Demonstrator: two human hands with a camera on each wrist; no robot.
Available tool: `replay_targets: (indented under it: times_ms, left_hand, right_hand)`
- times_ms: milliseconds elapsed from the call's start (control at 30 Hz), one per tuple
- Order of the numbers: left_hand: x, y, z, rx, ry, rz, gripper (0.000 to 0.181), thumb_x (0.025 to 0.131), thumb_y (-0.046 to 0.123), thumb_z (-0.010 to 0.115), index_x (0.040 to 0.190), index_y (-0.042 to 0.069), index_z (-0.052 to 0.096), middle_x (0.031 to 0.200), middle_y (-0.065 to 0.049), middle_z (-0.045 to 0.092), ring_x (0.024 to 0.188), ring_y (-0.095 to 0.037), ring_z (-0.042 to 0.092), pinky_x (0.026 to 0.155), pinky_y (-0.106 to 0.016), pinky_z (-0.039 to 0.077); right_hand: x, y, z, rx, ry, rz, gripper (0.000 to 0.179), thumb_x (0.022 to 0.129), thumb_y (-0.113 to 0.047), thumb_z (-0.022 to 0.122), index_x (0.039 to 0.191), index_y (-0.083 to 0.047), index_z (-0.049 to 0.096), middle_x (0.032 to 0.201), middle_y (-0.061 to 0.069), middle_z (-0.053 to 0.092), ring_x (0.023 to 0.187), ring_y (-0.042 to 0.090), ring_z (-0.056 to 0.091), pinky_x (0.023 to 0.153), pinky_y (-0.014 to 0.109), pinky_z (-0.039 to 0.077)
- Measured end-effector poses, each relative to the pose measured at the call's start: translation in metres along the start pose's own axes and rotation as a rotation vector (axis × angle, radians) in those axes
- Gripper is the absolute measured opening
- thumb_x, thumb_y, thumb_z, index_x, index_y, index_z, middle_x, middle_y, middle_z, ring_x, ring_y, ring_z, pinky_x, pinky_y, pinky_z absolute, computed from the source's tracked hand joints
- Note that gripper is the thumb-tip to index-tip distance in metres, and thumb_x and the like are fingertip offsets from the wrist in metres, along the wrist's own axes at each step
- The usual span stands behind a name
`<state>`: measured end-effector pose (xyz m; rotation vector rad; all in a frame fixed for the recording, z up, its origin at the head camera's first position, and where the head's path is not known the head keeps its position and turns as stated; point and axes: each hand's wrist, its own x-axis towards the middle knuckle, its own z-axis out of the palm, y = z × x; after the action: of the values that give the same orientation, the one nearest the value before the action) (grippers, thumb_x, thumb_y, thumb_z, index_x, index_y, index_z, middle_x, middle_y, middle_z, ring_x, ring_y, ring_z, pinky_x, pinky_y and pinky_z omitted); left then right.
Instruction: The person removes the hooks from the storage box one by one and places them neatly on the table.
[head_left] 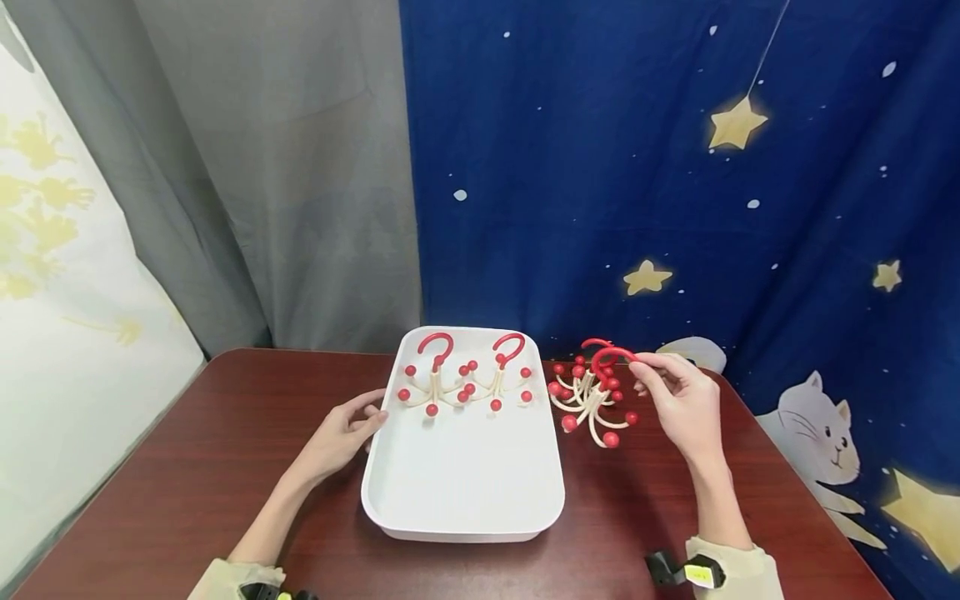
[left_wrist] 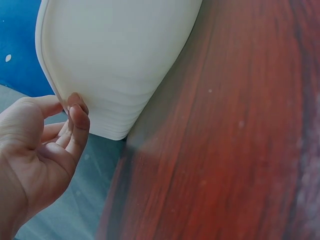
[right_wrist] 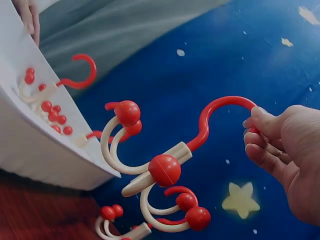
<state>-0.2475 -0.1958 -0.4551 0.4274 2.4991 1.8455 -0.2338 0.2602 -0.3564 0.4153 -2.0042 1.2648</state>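
Observation:
My right hand (head_left: 682,404) pinches the red hook end of a multi-arm hanger (right_wrist: 184,150), whose cream arms end in red balls. It hangs tilted to the right of a white tray (head_left: 465,475). Behind and below it, a similar hanger (right_wrist: 137,232) lies on the table, partly hidden by the held one in the head view. Two more hangers, one on the left (head_left: 435,385) and one on the right (head_left: 498,383), sit side by side in the tray's far half. My left hand (head_left: 341,437) pinches the tray's left rim between thumb and fingers.
The tray stands on a dark red-brown wooden table (head_left: 247,433). A blue star-patterned curtain (head_left: 540,183) and a grey curtain (head_left: 300,192) hang just behind the table's far edge.

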Motion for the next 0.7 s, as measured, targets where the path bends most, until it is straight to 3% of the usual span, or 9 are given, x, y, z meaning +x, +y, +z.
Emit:
replay_targets:
  times_ms: [267,500,700]
  left_hand:
    - [0.001,0.000,0.000,0.001,-0.004,0.006,0.049,0.101,0.006,0.061,0.144,-0.009,0.044,0.097,-0.022,0.058,0.064,-0.015,0.058,0.060,-0.029,0.051]
    - [0.001,0.000,0.001,-0.003,-0.003,0.014,0.048,0.101,0.005,0.061,0.144,-0.010,0.044,0.097,-0.022,0.058,0.064,-0.013,0.058,0.060,-0.027,0.050]
    - [0.000,0.000,0.001,0.002,0.001,0.023,0.048,0.101,0.004,0.061,0.143,-0.009,0.045,0.097,-0.024,0.058,0.062,-0.017,0.058,0.059,-0.026,0.050]
  right_hand:
    - [0.003,-0.001,-0.017,-0.104,0.050,0.024,0.013,0.085,0.014,0.072,0.098,0.011,0.074,0.082,0.008,0.068,0.062,-0.003,0.062,0.061,0.011,0.050]
    - [0.006,0.030,-0.037,-0.192,0.094,0.047,0.015,0.085,0.005,0.077,0.100,0.001,0.078,0.083,-0.017,0.066,0.062,-0.008,0.062,0.061,0.007,0.048]
    - [0.011,0.049,-0.049,-0.265,0.136,0.037,0.014,0.086,0.001,0.079,0.099,0.001,0.078,0.082,-0.027,0.062,0.063,-0.012,0.060,0.062,0.005,0.046]
